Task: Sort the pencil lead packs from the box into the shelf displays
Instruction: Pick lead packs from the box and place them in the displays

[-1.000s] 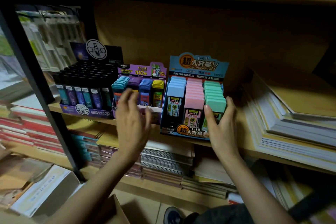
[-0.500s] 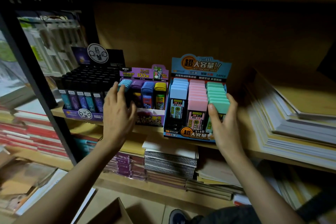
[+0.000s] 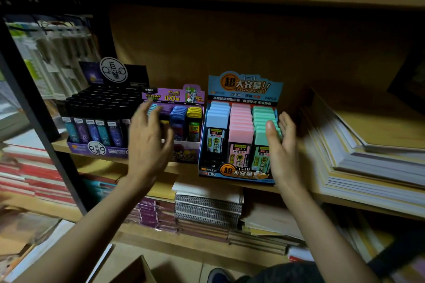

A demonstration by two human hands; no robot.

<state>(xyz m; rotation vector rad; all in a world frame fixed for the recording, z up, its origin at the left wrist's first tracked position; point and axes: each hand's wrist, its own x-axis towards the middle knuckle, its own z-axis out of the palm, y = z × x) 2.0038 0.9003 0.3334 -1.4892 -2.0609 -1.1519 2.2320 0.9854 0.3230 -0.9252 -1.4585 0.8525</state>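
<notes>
Two open hands hold nothing: your left hand (image 3: 147,142) spreads over the purple display (image 3: 174,96), and your right hand (image 3: 284,151) stands flat beside the blue display (image 3: 243,87) full of lead packs (image 3: 240,133). Nudge them gently, straight along the shelf edge (image 3: 184,169) under your wrists. Room is behind them; paper stacks (image 3: 368,156) crowd your right hand's far side.

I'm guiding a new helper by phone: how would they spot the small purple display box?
On the wooden middle shelf stand three displays. The small purple display box is the middle one, between the black-pack display and the tall blue display; it alone holds round-topped multicoloured packs.
</notes>
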